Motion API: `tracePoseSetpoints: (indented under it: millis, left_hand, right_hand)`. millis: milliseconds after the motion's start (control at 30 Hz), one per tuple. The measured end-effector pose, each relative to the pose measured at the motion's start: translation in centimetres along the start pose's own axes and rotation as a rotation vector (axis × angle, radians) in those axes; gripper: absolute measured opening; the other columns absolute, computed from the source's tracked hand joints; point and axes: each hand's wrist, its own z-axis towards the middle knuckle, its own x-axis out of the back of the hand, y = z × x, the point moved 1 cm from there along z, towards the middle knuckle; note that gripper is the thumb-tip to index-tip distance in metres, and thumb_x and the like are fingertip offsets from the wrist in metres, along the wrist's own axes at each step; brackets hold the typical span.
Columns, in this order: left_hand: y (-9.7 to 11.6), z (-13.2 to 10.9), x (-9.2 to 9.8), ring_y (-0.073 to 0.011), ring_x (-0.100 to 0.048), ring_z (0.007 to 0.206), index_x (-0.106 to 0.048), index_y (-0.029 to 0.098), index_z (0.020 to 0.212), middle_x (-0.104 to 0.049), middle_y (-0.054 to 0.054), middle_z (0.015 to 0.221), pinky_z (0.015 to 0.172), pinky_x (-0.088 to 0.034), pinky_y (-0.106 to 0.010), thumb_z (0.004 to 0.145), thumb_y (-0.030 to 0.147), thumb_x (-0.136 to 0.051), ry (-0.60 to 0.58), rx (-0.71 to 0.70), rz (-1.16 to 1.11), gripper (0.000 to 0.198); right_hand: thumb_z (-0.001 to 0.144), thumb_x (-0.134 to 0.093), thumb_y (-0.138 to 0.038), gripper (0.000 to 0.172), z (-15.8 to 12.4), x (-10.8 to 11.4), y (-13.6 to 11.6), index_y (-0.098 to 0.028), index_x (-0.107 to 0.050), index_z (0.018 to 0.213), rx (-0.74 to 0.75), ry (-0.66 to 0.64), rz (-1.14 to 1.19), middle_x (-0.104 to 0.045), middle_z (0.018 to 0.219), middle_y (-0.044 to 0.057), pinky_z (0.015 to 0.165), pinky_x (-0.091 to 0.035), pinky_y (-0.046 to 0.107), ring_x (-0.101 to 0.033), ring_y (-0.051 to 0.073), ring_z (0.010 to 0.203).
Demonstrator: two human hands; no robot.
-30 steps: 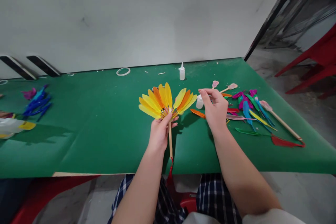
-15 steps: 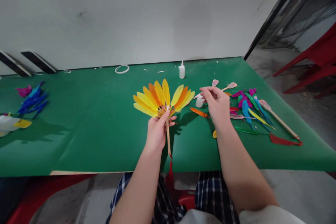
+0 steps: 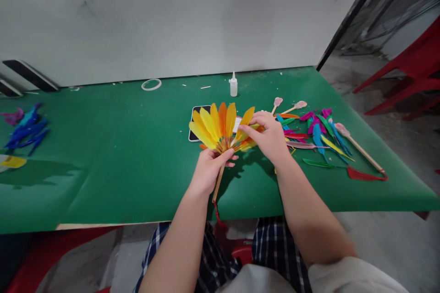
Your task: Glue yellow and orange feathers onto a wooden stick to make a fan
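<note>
A feather fan (image 3: 220, 123) of yellow and orange feathers spreads in front of me on a thin wooden handle (image 3: 219, 181), with a red tassel (image 3: 219, 219) hanging from its lower end. My left hand (image 3: 208, 169) is closed round the top of the handle, thumb at the feather bases. On the fan's right side, my right hand (image 3: 270, 139) pinches a yellow feather (image 3: 248, 116) between thumb and fingers. The feather's lower end lies among the other quills, and I cannot tell whether it is fixed there. My right fingers partly hide the feathers behind.
A white nozzle bottle (image 3: 233, 86) stands near the wall. Behind the fan lies a dark-screened phone (image 3: 194, 136). Coloured feathers (image 3: 319, 135) and another wooden stick (image 3: 364, 152) lie to the right. Blue feathers (image 3: 27, 132) are at the far left, a tape ring (image 3: 151, 84) at the back.
My right hand has moved left from beside the small white container to the fan's right side. The fan has tilted rightward in my left hand, and the view has shifted slightly.
</note>
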Motion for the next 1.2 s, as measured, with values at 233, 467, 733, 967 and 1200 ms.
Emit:
tracePoseSetpoints:
  millis: [233,467,733,967,1200]
  left_hand:
    - [0.3,0.2,0.6,-0.0121,-0.065,0.074,-0.065,0.012,0.091,-0.069,-0.005,0.081,0.064,-0.053,-0.018,0.064,0.021,-0.071,0.047,-0.026,-0.090,0.029]
    - [1.8,0.1,2.1,-0.0119,-0.066,0.067,-0.064,0.010,0.082,-0.069,-0.004,0.073,0.059,-0.054,-0.017,0.064,0.020,-0.071,0.265,-0.186,-0.201,0.022]
    - [1.8,-0.1,2.3,-0.0118,-0.066,0.065,-0.063,0.010,0.085,-0.070,-0.006,0.078,0.054,-0.053,-0.017,0.065,0.024,-0.071,0.272,-0.163,-0.156,0.025]
    - [1.1,0.2,2.4,-0.0126,-0.065,0.065,-0.064,0.011,0.087,-0.069,-0.005,0.080,0.054,-0.053,-0.020,0.065,0.025,-0.071,0.228,-0.177,-0.054,0.027]
    - [0.5,0.1,2.1,-0.0133,-0.065,0.064,-0.066,0.012,0.084,-0.069,-0.005,0.075,0.054,-0.052,-0.019,0.065,0.026,-0.070,0.099,-0.173,0.045,0.024]
  right_hand:
    - [0.069,-0.063,-0.039,0.023,0.1,1.1,0.6,-0.020,-0.055,0.060,-0.230,0.210,0.200,-0.056,0.066,-0.001,0.062,-0.042,0.028,-0.052,0.012,0.063]
    - [0.065,-0.063,-0.048,0.035,-0.1,0.5,1.1,-0.017,-0.052,0.053,-0.473,-0.244,0.191,-0.043,0.046,-0.005,0.044,-0.026,0.024,-0.035,0.007,0.043]
    - [0.070,-0.058,-0.044,0.033,-0.4,-0.3,1.3,-0.016,-0.056,0.054,-0.496,-0.466,0.009,-0.048,0.047,-0.003,0.047,-0.030,0.023,-0.041,0.008,0.044]
    - [0.079,-0.052,-0.036,0.021,-0.3,0.5,0.1,-0.020,-0.065,0.084,-0.245,0.007,-0.078,-0.060,0.075,0.002,0.057,-0.041,0.025,-0.053,0.012,0.064]
    - [0.072,-0.063,-0.032,0.012,0.0,0.7,-0.4,-0.022,-0.065,0.078,-0.015,-0.044,-0.061,-0.062,0.092,0.004,0.086,-0.042,0.038,-0.054,0.018,0.094]
